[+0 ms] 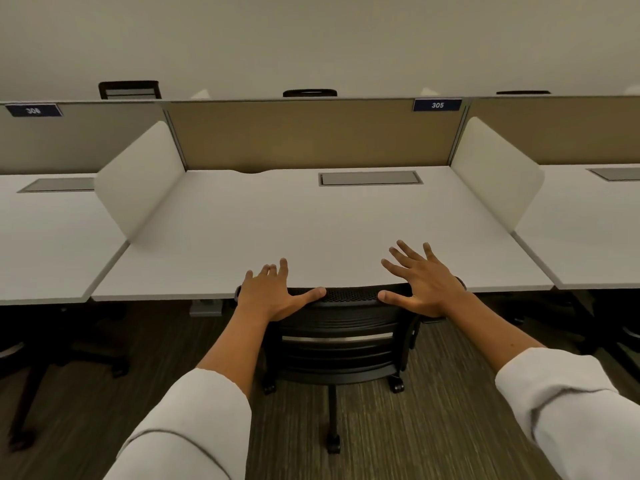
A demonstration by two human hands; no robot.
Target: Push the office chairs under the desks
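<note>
Two hands are up at the black mesh-backed office chair [341,327], which I take as my landmark; it stands pushed in at the white rectangular desk [311,230], with the top of its backrest at the desk's front edge and its seat hidden below the desktop. My left hand [272,297] lies flat on the left end of the chair's top rail, fingers loose and reaching over the desk edge, thumb stretched along the rail toward the middle, gripping nothing. My right hand [422,284] is at the right end of the same rail, fingers spread wide and unclenched over the desktop; I cannot tell whether its palm touches the rail. Beyond the chair, a grey recessed cable hatch [370,178] sits in the desktop. Farther back and to the chair's right, a dark blue number plate reading 305 [437,105] hangs on the tan partition panel [294,133].
</note>
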